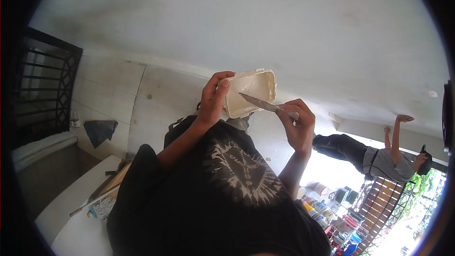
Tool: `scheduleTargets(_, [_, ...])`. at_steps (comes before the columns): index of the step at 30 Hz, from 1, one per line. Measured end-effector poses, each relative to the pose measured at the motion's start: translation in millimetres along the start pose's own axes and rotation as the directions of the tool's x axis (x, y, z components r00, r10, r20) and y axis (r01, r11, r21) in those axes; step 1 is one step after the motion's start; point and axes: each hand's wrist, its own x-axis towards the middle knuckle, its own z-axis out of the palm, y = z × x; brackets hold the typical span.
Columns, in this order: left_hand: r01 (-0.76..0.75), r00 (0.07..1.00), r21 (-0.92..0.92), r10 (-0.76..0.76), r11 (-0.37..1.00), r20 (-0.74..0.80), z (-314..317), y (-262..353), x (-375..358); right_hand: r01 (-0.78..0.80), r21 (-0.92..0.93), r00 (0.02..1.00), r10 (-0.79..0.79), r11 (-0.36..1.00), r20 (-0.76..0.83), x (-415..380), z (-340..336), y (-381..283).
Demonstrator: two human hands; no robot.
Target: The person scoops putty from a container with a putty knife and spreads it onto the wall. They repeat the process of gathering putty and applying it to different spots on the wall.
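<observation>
My left hand is closed round the near-left side of a cream plastic tub, its thumb over the rim. White paste coats the tub's bottom and inner walls, and dried bits crust the rim. In my right hand is a putty knife, gripped between thumb and fingers. Its smeared, pointed-looking blade reaches left over the tub's opening.
A pale wall spans the upper view. At right another person reaches a hand to that wall. Crowded shelves stand lower right. Left are a black metal grille, a hanging dark cloth and a white surface.
</observation>
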Motion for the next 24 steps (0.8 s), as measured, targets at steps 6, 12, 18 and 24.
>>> scheduleTargets(6, [-0.004, 1.000, 0.023, 0.004, 1.000, 0.024, -3.6, -4.2, 1.8, -0.011, -0.023, 1.000, 0.012, 1.000, 0.003, 1.0, -0.2, -0.4])
scheduleTargets(12, [-0.013, 0.999, 0.007, 0.014, 1.000, -0.037, 5.7, 1.8, 3.1, 0.049, 0.184, 0.977, -0.009, 0.982, -0.214, -5.1, 0.7, 15.3])
scheduleTargets(18, [-0.028, 0.995, 0.027, 0.030, 0.999, -0.091, 5.0, -4.4, 8.2, 0.011, -0.033, 0.979, -0.017, 0.999, -0.202, -7.0, -6.4, 18.1])
scheduleTargets(24, [-0.016, 0.994, 0.033, 0.019, 0.999, -0.106, 7.6, -5.1, 12.8, 0.017, -0.147, 0.986, -0.041, 0.989, -0.163, -4.9, -3.2, 16.9])
